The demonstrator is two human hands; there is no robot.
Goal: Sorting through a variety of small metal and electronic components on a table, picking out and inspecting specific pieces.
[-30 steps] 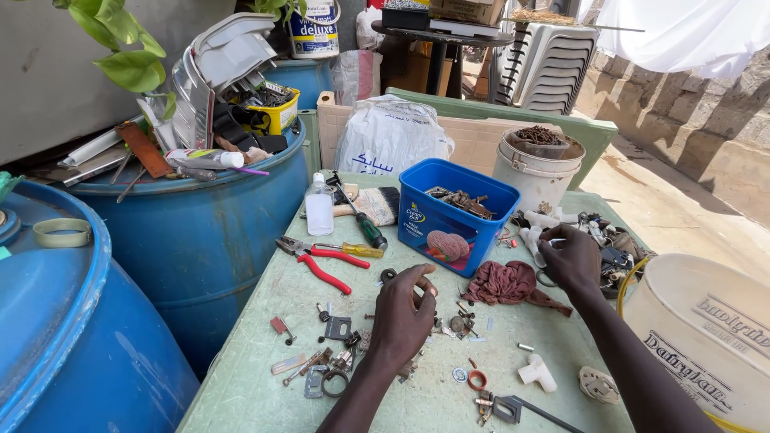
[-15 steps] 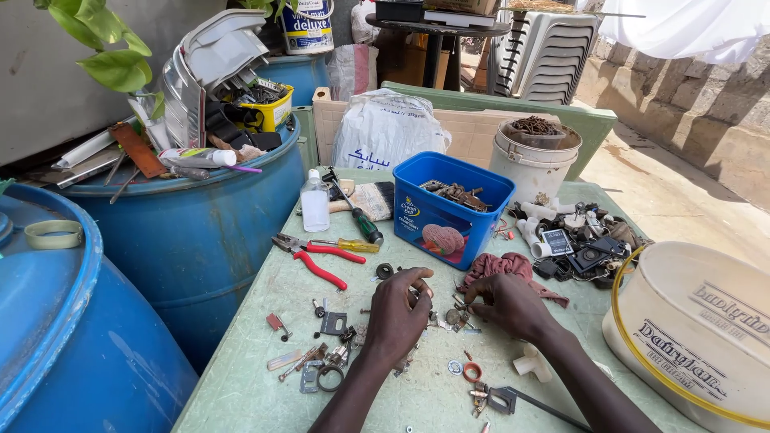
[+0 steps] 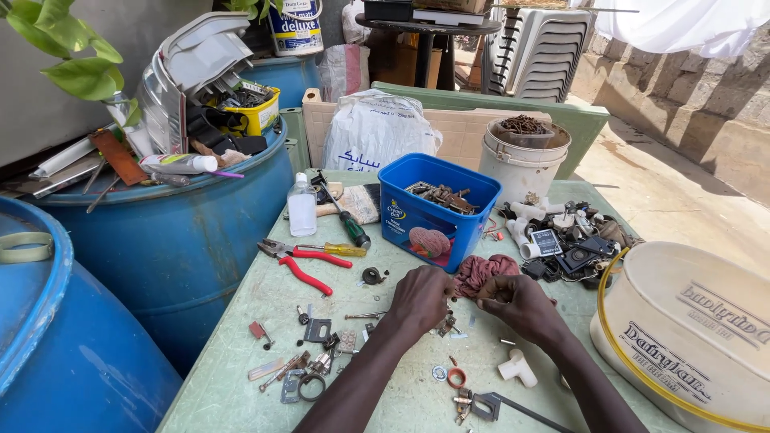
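Seen from above, looking down a cluttered pale green surface (image 3: 241, 361). Left hand (image 3: 419, 298) and right hand (image 3: 520, 303) close together near the middle, fingers curled narrow and pinched toward each other over something too small to make out; impossible to tell what, if anything, sits between the fingertips. Just behind both hands, touching or nearly touching the knuckles, a crumpled dark red rag (image 3: 481, 271). Behind that, a blue rectangular plastic tub (image 3: 433, 215), open at the top, filled partway with rusty brown metal bits. To its right, a white round bucket (image 3: 521, 164), carrying a smaller dish heaped with dark rusted chain or scrap. Farther right, a loose heap of white pipe fittings and black parts (image 3: 565, 236) lying straight on the surface. At the right edge, a large cream lidded bucket (image 3: 690, 337) on its side, with a yellow hoop around it. Left of the tub, a small clear bottle (image 3: 301, 207) upright, a screwdriver with green and black handle (image 3: 346, 220), and red-handled pliers (image 3: 301, 263). Near the left forearm, scattered keys, hinges and small metal hardware (image 3: 313, 361). Near the right forearm, a white pipe elbow (image 3: 517, 369) and an orange ring (image 3: 456, 377). Beyond the left edge, two big blue drums (image 3: 184, 248), the farther one topped with a yellow tray of tools and assorted junk. At the far end, a white plastic sack (image 3: 373, 132).
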